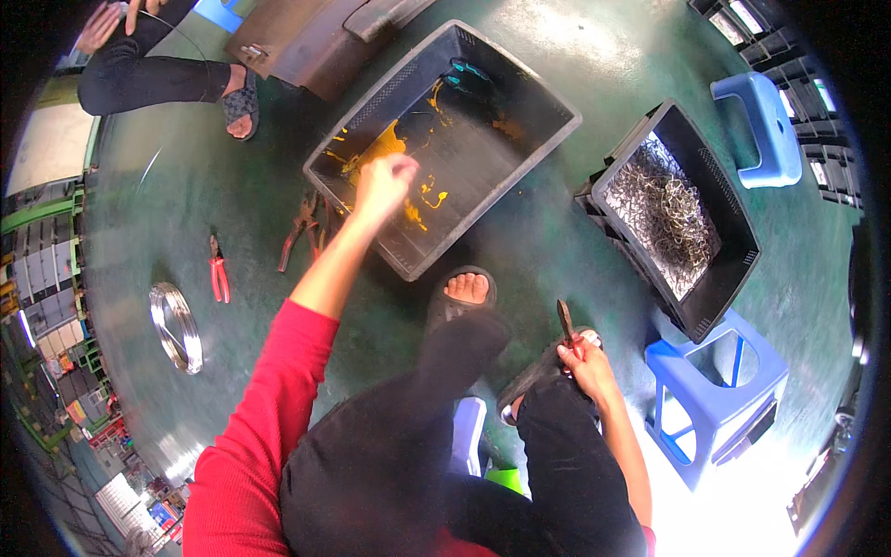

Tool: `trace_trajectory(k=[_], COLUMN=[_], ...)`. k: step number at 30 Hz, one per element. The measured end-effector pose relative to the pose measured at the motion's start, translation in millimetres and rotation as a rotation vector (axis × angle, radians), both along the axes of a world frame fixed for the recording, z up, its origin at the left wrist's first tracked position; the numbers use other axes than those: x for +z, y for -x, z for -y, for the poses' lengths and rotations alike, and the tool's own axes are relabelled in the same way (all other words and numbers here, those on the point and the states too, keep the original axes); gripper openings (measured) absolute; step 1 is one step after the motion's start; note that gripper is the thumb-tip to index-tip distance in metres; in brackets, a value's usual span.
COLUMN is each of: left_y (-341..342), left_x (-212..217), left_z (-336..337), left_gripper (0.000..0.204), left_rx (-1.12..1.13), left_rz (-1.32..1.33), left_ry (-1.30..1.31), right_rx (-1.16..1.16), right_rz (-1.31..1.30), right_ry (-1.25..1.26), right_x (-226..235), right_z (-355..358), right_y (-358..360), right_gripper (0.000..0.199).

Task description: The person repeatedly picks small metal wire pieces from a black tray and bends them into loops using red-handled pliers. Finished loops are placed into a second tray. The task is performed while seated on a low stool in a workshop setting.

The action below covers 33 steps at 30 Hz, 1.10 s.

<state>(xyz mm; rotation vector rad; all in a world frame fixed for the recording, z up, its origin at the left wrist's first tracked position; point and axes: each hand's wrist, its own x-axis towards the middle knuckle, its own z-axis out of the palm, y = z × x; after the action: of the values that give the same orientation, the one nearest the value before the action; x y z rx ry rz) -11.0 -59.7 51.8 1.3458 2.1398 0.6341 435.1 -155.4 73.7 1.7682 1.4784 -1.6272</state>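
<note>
My left hand is over a large black plastic bin with orange-yellow paint smears and a bluish patch inside. Its fingers are curled closed, and anything between them is too small to make out. By my right foot, my right hand grips a pair of pliers, jaws pointing up and away from me; the red handles are mostly hidden in the fist. Left of the bin, red-handled pliers lie on the green floor, and more red-handled tools rest against the bin's side.
A coil of silvery wire lies on the floor at left. To the right, a second black bin holds many tangled metal wire pieces. Blue plastic stools stand near it. Another person's sandalled foot is at upper left, beside a brown box-like piece.
</note>
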Motion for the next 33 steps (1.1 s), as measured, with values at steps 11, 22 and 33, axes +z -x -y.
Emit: trace_trajectory(k=[11,22,33], left_y=[26,18,-90], left_x=[-40,-46,81], left_z=[-96,-118,-34], left_gripper=[0.013,0.014,0.026], left_rx=[-0.157,-0.075,-0.097], left_rz=[-0.467,-0.334,1.53], left_ry=[-0.102,0.249,0.446], right_rx=[-0.006,-0.058,-0.094], right_rz=[-0.011,-0.139,-0.424], right_ry=[0.109,-0.194,-0.366], right_x=[-1,27,115], right_z=[-8,-8,-89], right_y=[0,16,40], right_gripper=[0.051,0.042,0.037])
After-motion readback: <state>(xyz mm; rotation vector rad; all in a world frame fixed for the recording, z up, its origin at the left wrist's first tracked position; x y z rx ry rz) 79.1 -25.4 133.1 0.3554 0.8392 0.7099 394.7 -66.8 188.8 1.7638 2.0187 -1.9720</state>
